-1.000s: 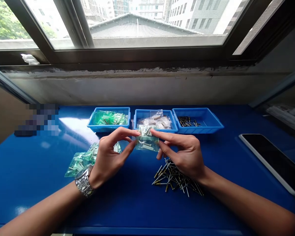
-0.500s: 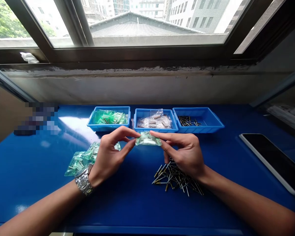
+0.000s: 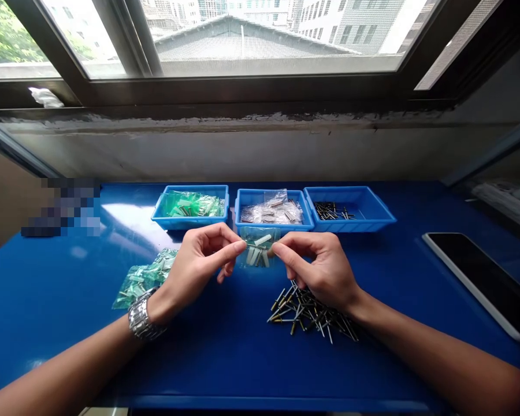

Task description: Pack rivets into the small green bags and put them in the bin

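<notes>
Held up between the left hand (image 3: 199, 260) and right hand (image 3: 325, 271), each pinching a top corner above the blue table (image 3: 225, 358), the small green-tinted clear plastic bag of pale metal parts (image 3: 259, 247) looks light, limp and slippery, best gripped at its edges.

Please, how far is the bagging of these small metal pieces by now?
Done: filled bags lie in the left tray and middle tray. In hand: left hand and right hand pinch one small bag. Left: loose rivets and empty green bags on the table.
</notes>
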